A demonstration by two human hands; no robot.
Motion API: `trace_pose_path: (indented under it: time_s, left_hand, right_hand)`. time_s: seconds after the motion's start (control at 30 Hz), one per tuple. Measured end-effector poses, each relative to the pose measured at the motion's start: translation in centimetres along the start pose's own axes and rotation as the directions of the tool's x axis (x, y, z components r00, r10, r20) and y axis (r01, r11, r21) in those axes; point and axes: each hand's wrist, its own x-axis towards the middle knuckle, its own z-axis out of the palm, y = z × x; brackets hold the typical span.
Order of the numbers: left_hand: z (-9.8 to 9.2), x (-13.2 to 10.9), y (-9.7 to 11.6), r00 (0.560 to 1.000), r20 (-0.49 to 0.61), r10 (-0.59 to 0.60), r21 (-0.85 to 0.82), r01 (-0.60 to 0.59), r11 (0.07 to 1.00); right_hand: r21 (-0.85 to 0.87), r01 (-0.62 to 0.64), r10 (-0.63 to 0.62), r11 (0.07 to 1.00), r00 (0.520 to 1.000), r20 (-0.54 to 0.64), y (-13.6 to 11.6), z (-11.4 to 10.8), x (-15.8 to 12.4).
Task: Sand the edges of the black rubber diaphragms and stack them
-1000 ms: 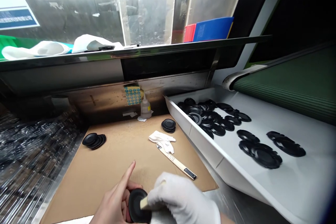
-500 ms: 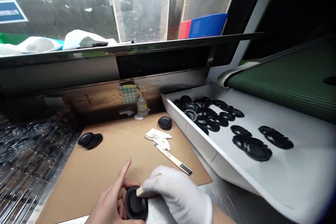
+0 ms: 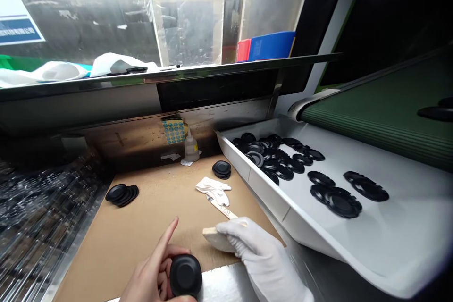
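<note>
My bare left hand (image 3: 155,271) grips a round black rubber disc (image 3: 185,274) at the bottom of the view, with its index finger sticking up. My right hand (image 3: 260,257), in a white glove, is closed on a pale flat tool (image 3: 215,237) and holds it over the brown cardboard mat (image 3: 141,226), a little right of and above the disc. The tool is apart from the disc.
Two small stacks of black discs lie on the mat, one stack (image 3: 122,194) on the left and another stack (image 3: 222,169) at the back. A white glove (image 3: 213,188), a small bottle (image 3: 191,148) and a white tray (image 3: 354,231) with several discs are nearby. A green conveyor belt (image 3: 382,118) runs at right.
My right hand has lifted the pale tool off the disc and moved it up and to the right. The left hand has kept hold of the disc and turned it slightly.
</note>
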Motion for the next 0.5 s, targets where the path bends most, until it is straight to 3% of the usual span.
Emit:
trace_pose_path:
  time_s: [0.1,0.17,0.23,0.3,0.37,0.5]
  left_hand:
    - [0.1,-0.1,-0.5,0.984,-0.008,0.176,0.238,-0.170,0.956]
    - [0.0,0.0,-0.9,0.958,0.076,0.278,0.344,-0.287,0.894]
    - [-0.1,0.2,-1.1,0.947,0.120,0.297,0.431,-0.319,0.844]
    - [-0.4,0.4,-1.1,0.953,0.072,0.295,0.494,-0.292,0.819]
    - [-0.8,0.4,-0.9,0.956,0.021,0.291,0.480,-0.265,0.836]
    - [-2.0,0.0,0.0,0.946,0.125,0.300,0.314,-0.325,0.892]
  right_hand:
    - [0.044,0.028,-0.031,0.999,0.998,0.056,1.1,-0.6,-0.6]
    - [0.030,0.082,-0.084,0.996,0.995,0.054,1.5,-0.7,-0.9]
    - [0.022,0.101,-0.101,0.995,0.994,0.039,1.6,-0.7,-1.0]
    - [0.011,0.082,-0.082,0.997,0.995,0.048,1.8,-0.7,-1.1]
    - [-0.015,0.071,-0.069,0.997,0.994,0.088,2.1,-0.8,-1.3]
    - [-0.113,0.093,-0.059,0.989,0.959,0.278,2.1,-1.6,-1.4]
